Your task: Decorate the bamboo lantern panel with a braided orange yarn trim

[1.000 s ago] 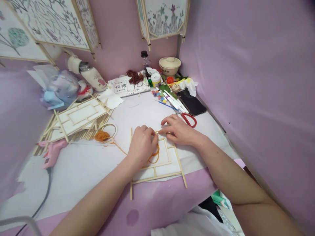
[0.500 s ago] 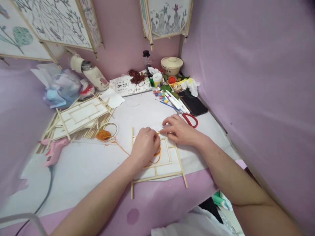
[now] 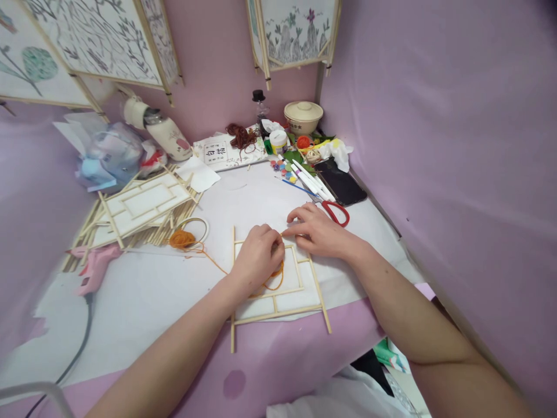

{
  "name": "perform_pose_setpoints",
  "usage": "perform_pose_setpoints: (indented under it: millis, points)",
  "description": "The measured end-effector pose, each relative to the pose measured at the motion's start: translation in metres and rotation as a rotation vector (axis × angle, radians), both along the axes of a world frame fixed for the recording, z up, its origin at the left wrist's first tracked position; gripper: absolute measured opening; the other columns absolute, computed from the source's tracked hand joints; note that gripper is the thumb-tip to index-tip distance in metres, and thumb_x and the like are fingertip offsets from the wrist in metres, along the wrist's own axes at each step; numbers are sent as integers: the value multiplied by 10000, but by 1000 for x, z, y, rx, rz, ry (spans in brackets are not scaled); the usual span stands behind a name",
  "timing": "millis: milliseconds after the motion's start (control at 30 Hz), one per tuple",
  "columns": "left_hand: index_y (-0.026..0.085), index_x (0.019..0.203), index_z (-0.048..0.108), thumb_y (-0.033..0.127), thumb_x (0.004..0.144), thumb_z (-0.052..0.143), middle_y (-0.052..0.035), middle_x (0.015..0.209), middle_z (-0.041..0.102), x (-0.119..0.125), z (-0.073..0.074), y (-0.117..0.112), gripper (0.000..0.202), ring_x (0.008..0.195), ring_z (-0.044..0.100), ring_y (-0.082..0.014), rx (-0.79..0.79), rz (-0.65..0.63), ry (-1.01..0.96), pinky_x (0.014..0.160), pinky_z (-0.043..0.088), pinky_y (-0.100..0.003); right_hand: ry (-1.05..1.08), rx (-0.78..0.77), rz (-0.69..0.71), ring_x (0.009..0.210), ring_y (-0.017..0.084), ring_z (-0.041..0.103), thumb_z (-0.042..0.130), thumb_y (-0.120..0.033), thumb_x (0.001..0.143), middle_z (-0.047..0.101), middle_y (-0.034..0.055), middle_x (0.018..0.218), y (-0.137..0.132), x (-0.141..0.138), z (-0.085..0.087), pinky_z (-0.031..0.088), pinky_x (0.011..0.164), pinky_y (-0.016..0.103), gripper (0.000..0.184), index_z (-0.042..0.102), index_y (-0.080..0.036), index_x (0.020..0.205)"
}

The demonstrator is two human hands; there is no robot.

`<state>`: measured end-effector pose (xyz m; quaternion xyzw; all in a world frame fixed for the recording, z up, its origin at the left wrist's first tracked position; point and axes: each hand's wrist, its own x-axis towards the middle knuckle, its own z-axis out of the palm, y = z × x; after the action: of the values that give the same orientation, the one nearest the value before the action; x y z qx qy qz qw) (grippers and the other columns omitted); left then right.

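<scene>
My left hand (image 3: 257,259) is closed over the middle of a frame of thin bamboo sticks (image 3: 278,313) backed with white paper. Its fingers pinch orange yarn (image 3: 278,283), which hangs in a loop below them. My right hand (image 3: 321,231) rests at the frame's top edge with its fingers apart. One stretched fingertip touches a short bit of yarn beside the left fingertips. From under the left hand, a strand runs leftward to an orange yarn ball (image 3: 181,238). The exact grip on the yarn is partly hidden.
Red-handled scissors (image 3: 336,213) lie just beyond my right hand, near a black phone (image 3: 342,181) and white markers (image 3: 311,180). At left are a pink glue gun (image 3: 98,267) with a cord, a roll of tape (image 3: 206,227) and stacked stick frames (image 3: 145,203).
Almost nothing differs. The left fingers have shifted very slightly, and the yarn loop beneath them has moved a little. The right hand stays in place.
</scene>
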<state>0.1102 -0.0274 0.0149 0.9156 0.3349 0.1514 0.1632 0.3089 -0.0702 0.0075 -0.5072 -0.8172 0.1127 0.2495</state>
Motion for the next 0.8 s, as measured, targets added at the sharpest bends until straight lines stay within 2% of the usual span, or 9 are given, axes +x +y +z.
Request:
perform_pose_setpoints:
  millis: [267, 433, 800]
  points:
    - [167, 795, 584, 112, 857, 547, -72, 942, 601, -4, -3, -1, 91, 880, 514, -209, 101, -85, -78, 806, 465, -364, 2, -6, 3, 1067, 250, 444, 528, -119, 841, 602, 66, 1115, -1, -1, 3, 398, 943, 432, 337, 750, -271, 1044]
    - [171, 827, 561, 93, 877, 514, -63, 925, 628, -5, -5, -1, 104, 860, 526, -200, 141, -161, -103, 808, 469, -371, 11, -8, 1, 1064, 252, 446, 534, -126, 844, 608, 67, 1096, -1, -1, 3, 402, 937, 437, 346, 747, -284, 1067]
    - [174, 838, 552, 116, 899, 510, -53, 885, 643, -6, -7, -1, 94, 849, 536, -203, 154, -164, -88, 796, 472, -363, 64, 37, 0, 1053, 242, 458, 542, -105, 827, 607, 67, 1096, 0, 1, 3, 402, 941, 425, 335, 744, -260, 1046]
